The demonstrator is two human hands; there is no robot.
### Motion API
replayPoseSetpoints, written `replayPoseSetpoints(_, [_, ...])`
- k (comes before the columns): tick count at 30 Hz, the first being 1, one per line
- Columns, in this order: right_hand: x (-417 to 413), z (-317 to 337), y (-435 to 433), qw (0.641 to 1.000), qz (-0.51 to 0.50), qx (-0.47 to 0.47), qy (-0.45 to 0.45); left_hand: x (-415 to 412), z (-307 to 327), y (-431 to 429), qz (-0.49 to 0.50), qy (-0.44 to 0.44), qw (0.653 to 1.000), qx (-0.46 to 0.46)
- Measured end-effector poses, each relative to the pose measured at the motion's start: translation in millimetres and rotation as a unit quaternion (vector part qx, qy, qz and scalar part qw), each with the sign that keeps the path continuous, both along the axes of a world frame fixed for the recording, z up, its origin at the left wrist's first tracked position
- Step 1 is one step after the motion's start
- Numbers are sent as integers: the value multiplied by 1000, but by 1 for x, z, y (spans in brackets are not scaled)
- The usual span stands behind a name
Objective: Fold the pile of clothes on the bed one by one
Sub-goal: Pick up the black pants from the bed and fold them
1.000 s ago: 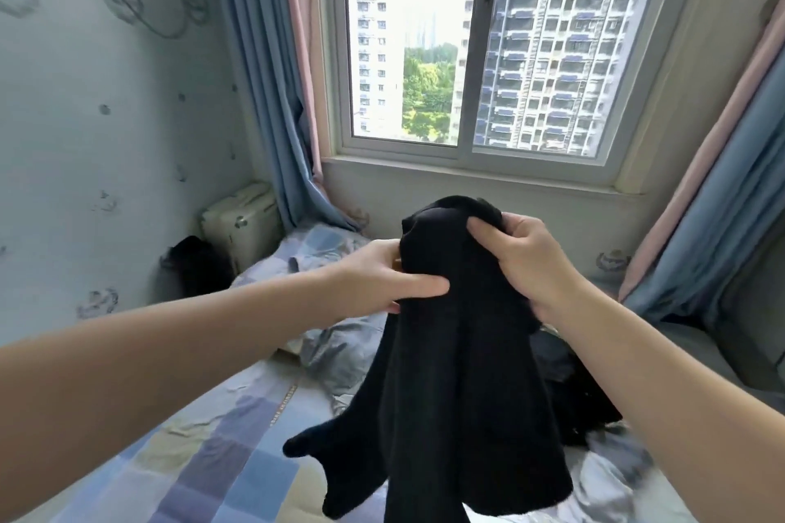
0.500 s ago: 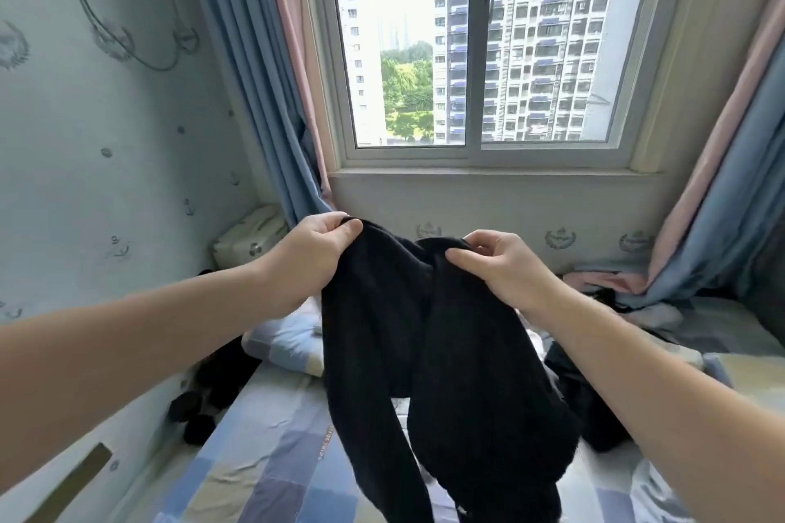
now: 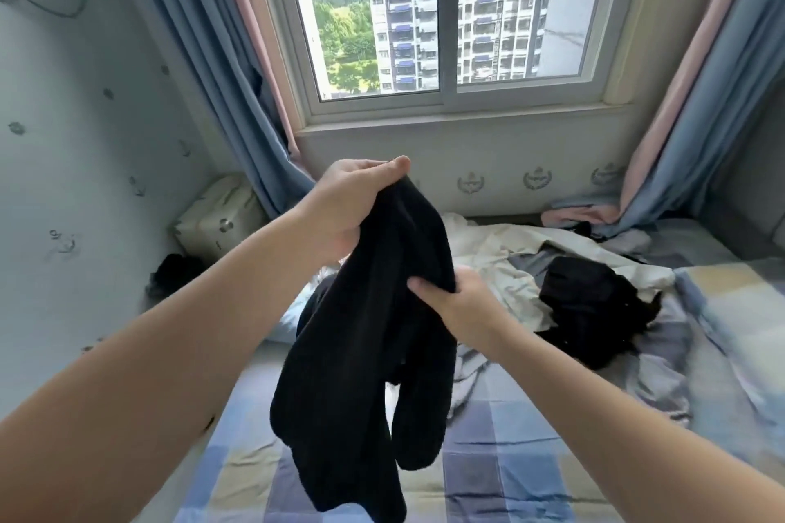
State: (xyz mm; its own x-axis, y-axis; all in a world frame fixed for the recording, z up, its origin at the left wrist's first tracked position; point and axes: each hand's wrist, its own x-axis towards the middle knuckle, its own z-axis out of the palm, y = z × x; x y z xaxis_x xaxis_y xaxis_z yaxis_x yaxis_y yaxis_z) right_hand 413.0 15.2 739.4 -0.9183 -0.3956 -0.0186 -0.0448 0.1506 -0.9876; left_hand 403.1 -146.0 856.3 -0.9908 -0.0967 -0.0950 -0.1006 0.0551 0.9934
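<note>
White case point(image 3: 216, 221): stands far left against the wall, by the bed's far corner. It is well apart from the work and no part of it.
Left hand point(image 3: 348, 208): raised high over the bed, left of centre. The fingers are curled tight round the top edge of the black garment and the thumb lies along the top, so the hand is pressed together on cloth with nothing spread. It is likely held up so the garment's own weight pulls it straight and shows its shape.
Black garment point(image 3: 374, 352): the piece in hand. It hangs in the air from the left hand and ends in two long lobes near the bottom of the view; I cannot tell whether these are sleeves or legs. By its look it is a thick, soft knit that should drape rather than hold a crease.
Right hand point(image 3: 461, 301): lower, just right of the garment's middle. Fingers and thumb pinch a bunch of its right edge, probably feeling for the matching corner so the piece can be spread flat.
Bed point(image 3: 509, 471): covered with a checked sheet. The near part below the garment seems the spot for laying and folding.
Pile point(image 3: 594, 310): far right on the bed, beyond the right hand. A black heap lies on crumpled pale and grey cloth, not yet folded.
Curtain point(image 3: 688, 149): blue and pink, hanging at the far right, its hem resting on the bed's far edge.
</note>
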Motion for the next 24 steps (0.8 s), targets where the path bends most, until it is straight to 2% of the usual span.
replayPoseSetpoints(2, [-5,3,8,1000,-5,1,-3,-4,-8,-27,-22,-16,1000,-4])
replayPoseSetpoints(4, [-9,9,18,999,7,-21,-25,-8,-26,-53,-34,-17,998,-45])
replayPoseSetpoints(5, [-10,13,21,998,8,-38,-43,-10,-38,-60,-34,-1,993,-111])
replayPoseSetpoints(7, [-11,16,26,996,11,-53,-77,-12,-68,-66,9,51,957,-285])
replayPoseSetpoints(8, [-10,17,27,994,12,-53,-92,-12,-84,-64,41,77,937,-337])
replayPoseSetpoints(9, [-9,17,27,993,5,-56,-105,-8,-97,-58,71,99,928,-352])
replayPoseSetpoints(11, [-8,15,28,988,-35,-74,-127,7,-117,-43,102,143,935,-307])
replayPoseSetpoints(12, [-8,15,29,985,-58,-87,-135,17,-123,-34,79,151,948,-267])
replayPoseSetpoints(14, [-9,16,32,979,-92,-110,-144,39,-131,-13,-38,116,973,-198])
replayPoseSetpoints(16, [-9,18,34,973,-104,-140,-153,53,-138,7,-164,31,978,-123])
replayPoseSetpoints(17, [-9,19,35,969,-103,-158,-158,55,-144,16,-194,2,977,-88])
replayPoseSetpoints(18, [-8,19,37,967,-100,-171,-159,54,-150,23,-193,-5,978,-76])
replayPoseSetpoints(22, [-5,19,47,960,-79,-224,-147,32,-159,30,-112,63,982,-136])
replayPoseSetpoints(24, [-4,17,56,964,-74,-231,-111,24,-156,28,-90,65,989,-95])
